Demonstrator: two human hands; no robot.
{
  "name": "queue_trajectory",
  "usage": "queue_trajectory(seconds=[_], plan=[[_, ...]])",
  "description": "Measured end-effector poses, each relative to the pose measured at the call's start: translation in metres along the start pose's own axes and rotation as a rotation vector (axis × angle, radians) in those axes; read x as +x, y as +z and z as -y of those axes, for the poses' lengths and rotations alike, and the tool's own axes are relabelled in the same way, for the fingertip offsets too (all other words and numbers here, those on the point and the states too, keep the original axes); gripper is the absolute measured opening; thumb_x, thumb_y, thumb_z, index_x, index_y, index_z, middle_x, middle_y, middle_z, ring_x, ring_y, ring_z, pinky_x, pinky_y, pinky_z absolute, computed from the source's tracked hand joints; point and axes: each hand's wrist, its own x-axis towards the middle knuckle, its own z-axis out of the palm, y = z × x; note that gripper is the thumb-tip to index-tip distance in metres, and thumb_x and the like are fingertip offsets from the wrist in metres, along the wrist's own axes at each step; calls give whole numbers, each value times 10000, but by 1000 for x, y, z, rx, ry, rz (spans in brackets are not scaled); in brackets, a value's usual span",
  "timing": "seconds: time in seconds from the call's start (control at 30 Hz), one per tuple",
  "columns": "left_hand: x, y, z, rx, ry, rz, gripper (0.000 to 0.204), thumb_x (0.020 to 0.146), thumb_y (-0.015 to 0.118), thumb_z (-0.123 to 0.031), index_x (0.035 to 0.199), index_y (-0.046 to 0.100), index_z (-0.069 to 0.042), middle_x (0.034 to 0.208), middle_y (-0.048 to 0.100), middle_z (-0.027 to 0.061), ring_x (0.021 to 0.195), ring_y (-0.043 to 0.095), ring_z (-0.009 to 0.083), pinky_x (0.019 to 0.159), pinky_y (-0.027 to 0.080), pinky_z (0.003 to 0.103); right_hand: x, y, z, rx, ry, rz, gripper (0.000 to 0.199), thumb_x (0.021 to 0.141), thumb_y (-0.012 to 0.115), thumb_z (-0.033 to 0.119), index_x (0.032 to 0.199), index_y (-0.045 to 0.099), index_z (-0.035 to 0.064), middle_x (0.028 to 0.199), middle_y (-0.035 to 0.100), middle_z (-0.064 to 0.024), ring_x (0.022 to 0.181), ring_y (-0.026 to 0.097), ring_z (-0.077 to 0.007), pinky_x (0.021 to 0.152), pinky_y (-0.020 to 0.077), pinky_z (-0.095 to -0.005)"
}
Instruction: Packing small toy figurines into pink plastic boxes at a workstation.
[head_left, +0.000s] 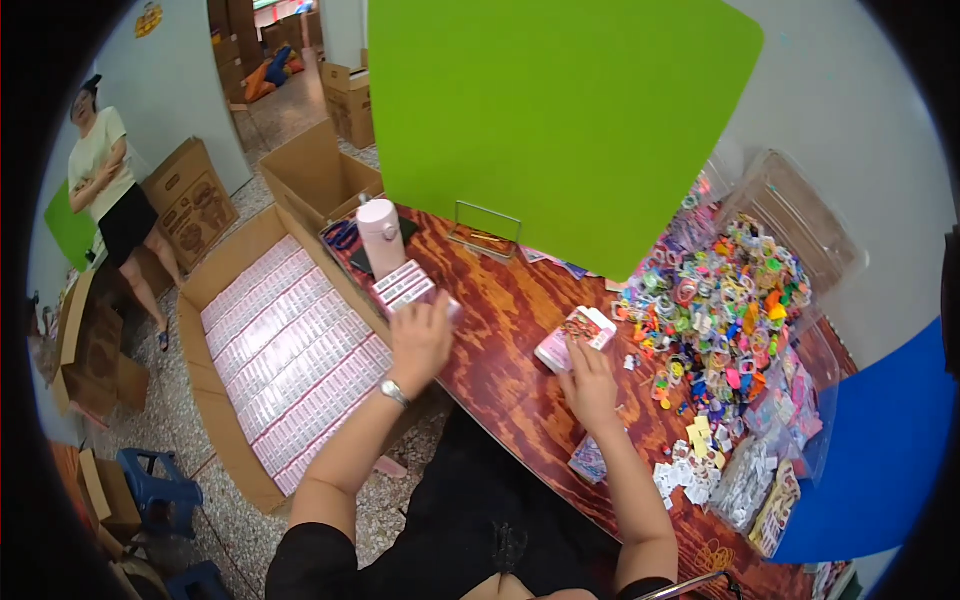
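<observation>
Beside a short stack of small pink-and-white boxes (403, 286) at the table's left edge is my left hand (422, 338). Its fingers are bent around a small pink box (453, 309), partly covered and a little blurred. Over the middle of the table, my right hand (590, 382) grips another pink-and-white box (583, 328) with a printed picture. The white end of that box, away from me, looks like a raised flap. Under my right forearm lies a small patterned packet (588, 462).
Left of the table stands a large carton (228, 432) filled with rows of similar boxes. A pink bottle (379, 235) stands behind the stack. Colourful small trinkets (735, 310) heap at the right, beside a clear plastic bin (800, 215). A green board (550, 120) rises at the back. One person (112, 185) stands far left.
</observation>
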Motion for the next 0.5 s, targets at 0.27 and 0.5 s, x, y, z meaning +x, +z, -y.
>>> queue_trajectory(seconds=[0.27, 0.5], plan=[[3, 49, 47, 223, -34, -3, 485, 910, 653, -219, 1361, 567, -62, 1343, 534, 191, 1295, 434, 436, 1083, 316, 603, 9, 25, -12, -324, 29, 118, 670, 823, 771, 429, 1381, 564, 121, 1427, 546, -97, 1300, 491, -337, 1066, 392, -522], [9, 21, 29, 180, -101, 75, 564, 904, 683, -281, 1395, 533, -47, 1388, 510, 208, 1341, 405, 439, 1123, 267, 634, 2, -10, 21, -257, 63, 258, 389, 896, 699, 302, 1270, 658, 207, 1255, 666, -52, 1052, 631, -320, 921, 491, -456]])
